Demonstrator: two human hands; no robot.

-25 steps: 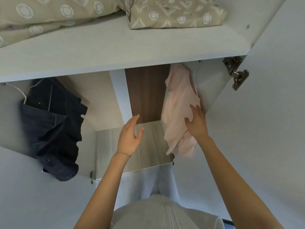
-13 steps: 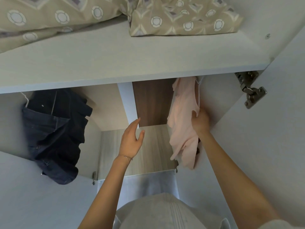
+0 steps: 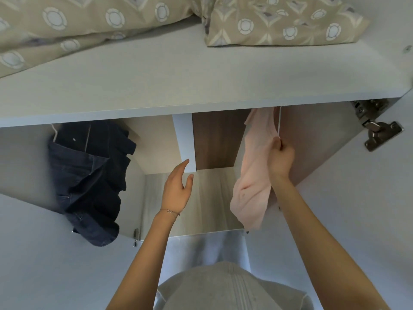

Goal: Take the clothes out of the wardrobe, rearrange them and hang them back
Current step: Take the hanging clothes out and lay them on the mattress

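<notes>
A pale pink garment (image 3: 253, 173) hangs on a white hanger at the right of the wardrobe compartment. My right hand (image 3: 281, 157) grips its upper edge beside the hanger, fingers curled round the cloth. At the left of the compartment hangs a dark navy garment (image 3: 89, 175) on another white hanger, untouched. My left hand (image 3: 177, 189) is raised in the middle of the compartment with fingers relaxed and holds nothing. The hanging rail is hidden behind the shelf.
A white shelf (image 3: 178, 86) spans the wardrobe above the compartment and carries beige patterned bedding (image 3: 279, 23). The open right door (image 3: 357, 209) shows a metal hinge (image 3: 377, 128). A white panel and brown back wall (image 3: 214, 139) stand behind the clothes.
My right hand has slid up the pink garment from its lower half to its upper edge and closed on it. The view has tilted upward; my left hand has hardly moved.
</notes>
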